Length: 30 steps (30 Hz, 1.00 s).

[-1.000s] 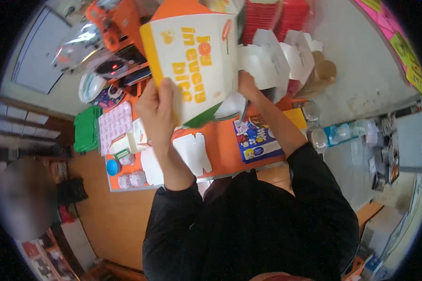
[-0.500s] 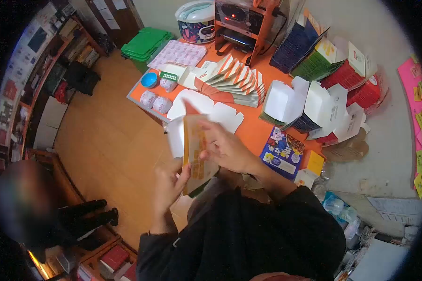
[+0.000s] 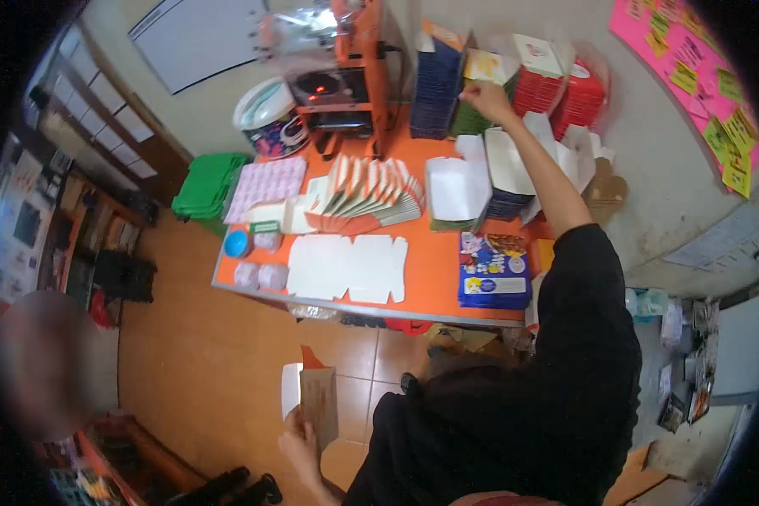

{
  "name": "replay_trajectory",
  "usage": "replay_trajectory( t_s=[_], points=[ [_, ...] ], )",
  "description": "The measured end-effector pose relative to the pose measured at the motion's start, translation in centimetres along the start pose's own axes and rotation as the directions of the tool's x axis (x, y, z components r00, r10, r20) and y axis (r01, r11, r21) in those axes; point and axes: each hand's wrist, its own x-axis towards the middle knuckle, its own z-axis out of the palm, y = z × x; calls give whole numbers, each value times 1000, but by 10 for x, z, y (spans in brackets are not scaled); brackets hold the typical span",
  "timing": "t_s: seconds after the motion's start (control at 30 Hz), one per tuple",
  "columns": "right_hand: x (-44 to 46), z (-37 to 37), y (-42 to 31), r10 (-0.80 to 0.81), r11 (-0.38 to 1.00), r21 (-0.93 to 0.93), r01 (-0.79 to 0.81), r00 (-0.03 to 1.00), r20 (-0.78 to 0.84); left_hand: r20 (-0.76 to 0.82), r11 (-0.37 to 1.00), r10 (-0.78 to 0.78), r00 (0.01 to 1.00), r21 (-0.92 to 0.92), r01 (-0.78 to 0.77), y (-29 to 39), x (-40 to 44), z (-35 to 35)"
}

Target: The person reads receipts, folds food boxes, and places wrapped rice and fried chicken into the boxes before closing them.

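Note:
My left hand (image 3: 302, 443) is closed on a carton (image 3: 320, 403) with an orange flap, low over the floor in front of the table. My right hand (image 3: 487, 99) reaches to the back of the table, at the stack of green cartons (image 3: 472, 121) with yellow tops; its fingers look pinched together, and what they hold, if anything, is too small to make out. Open white cartons (image 3: 458, 187) stand below that hand. A flattened white carton (image 3: 346, 266) lies at the table's front, with a fanned row of folded cartons (image 3: 369, 196) behind it.
The orange table (image 3: 434, 276) also bears a blue printed pack (image 3: 493, 270), a blue bowl (image 3: 237, 244), wrapped round items (image 3: 260, 276) and red carton stacks (image 3: 535, 87). A green bin (image 3: 211, 185) stands at its left. Another person (image 3: 46, 367) is at the far left.
My right hand has left the carton and moved up and right to the stacks. My left hand has lowered with the carton. The camera view has shifted.

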Motion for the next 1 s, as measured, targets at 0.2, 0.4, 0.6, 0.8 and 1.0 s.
replay_trajectory(
  t_s=[0.2,0.4,0.6,0.8,1.0],
  points=[
    [66,-131,138,-21,924,-329,-195,834,-552,-76,996,52,996,81,-46,69,49,-3],
    [107,-226,219,96,870,-286,-402,706,-701,-86,975,216,973,74,-210,155,121,23],
    [96,-223,275,38,519,-772,-368,912,-409,-43,861,508,860,63,-505,267,164,47],
    [113,-208,327,-227,402,-911,-88,955,-192,-10,739,668,744,130,-661,316,190,79],
    [131,-242,327,80,671,-638,-378,892,-445,-17,739,666,746,151,-657,330,196,85]
  ],
)
